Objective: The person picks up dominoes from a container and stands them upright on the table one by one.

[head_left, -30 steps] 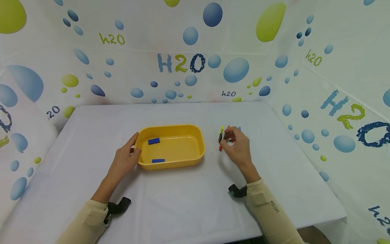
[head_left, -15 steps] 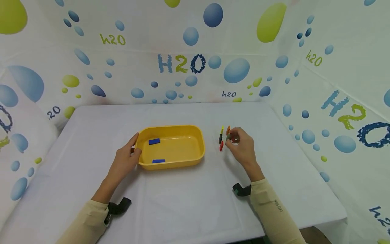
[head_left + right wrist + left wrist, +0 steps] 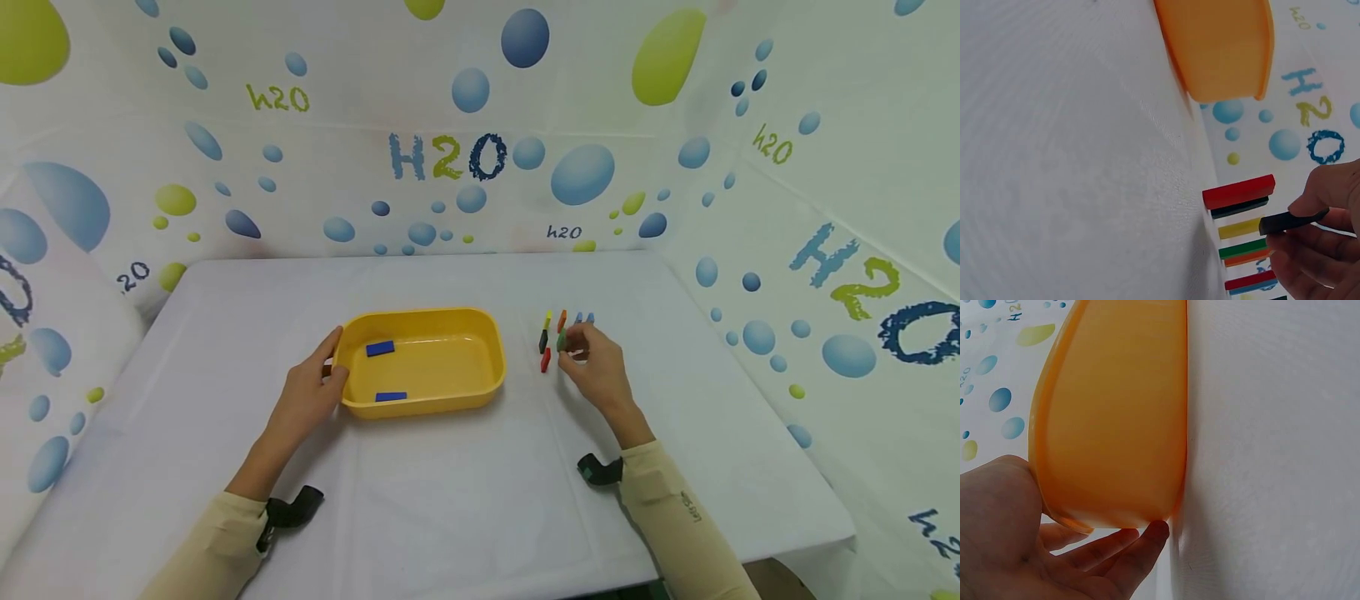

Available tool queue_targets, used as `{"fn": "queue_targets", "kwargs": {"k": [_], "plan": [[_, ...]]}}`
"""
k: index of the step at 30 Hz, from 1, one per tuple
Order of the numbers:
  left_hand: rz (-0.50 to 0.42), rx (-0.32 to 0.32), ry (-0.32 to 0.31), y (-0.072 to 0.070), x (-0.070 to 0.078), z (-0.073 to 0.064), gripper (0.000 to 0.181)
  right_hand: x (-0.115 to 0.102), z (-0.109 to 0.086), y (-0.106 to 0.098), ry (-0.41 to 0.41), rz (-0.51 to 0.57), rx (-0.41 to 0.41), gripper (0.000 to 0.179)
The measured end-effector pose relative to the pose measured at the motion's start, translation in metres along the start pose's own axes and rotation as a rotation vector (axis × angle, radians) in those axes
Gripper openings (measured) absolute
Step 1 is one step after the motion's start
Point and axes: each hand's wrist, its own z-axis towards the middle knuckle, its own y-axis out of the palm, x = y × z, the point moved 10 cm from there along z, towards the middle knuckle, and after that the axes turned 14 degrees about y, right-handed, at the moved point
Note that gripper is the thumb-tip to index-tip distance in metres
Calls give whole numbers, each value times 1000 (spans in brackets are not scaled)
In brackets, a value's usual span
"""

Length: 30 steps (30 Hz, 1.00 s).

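My left hand (image 3: 315, 385) grips the left end of a yellow plastic tray (image 3: 491, 387), with several fingertips against its end wall in the left wrist view. Two dark blue blocks (image 3: 380, 348) lie inside the tray, one toward the back and one along the front wall. Right of the tray, my right hand (image 3: 600, 367) is among small coloured blocks. In the right wrist view its thumb and fingers pinch a dark, nearly black block (image 3: 1288, 221). Beside it stand a red block (image 3: 1239, 192), a black one (image 3: 1240, 207), a yellow one (image 3: 1239, 229) and a green one (image 3: 1242, 249).
Behind the green block is an orange block (image 3: 562, 320). Light blue blocks (image 3: 590, 317) stand farther right, partly hidden by the hand. A white cloth (image 3: 450, 492) covers the table, and printed white sheets (image 3: 330, 175) rise behind and at the sides.
My right hand has shifted a little to the right, away from the yellow, black and red row, uncovering the orange and green blocks. The left hand and tray stay put.
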Motion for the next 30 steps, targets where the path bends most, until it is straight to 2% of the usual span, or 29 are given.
{"fn": "queue_targets", "kwargs": {"k": [14,30], "plan": [[5,-1,4,0,3,1,65,20,5,9,67,-46,-63,29],[14,-4,-4,4,-3,1,66,23,3,15,86,-81,-83,29]]}}
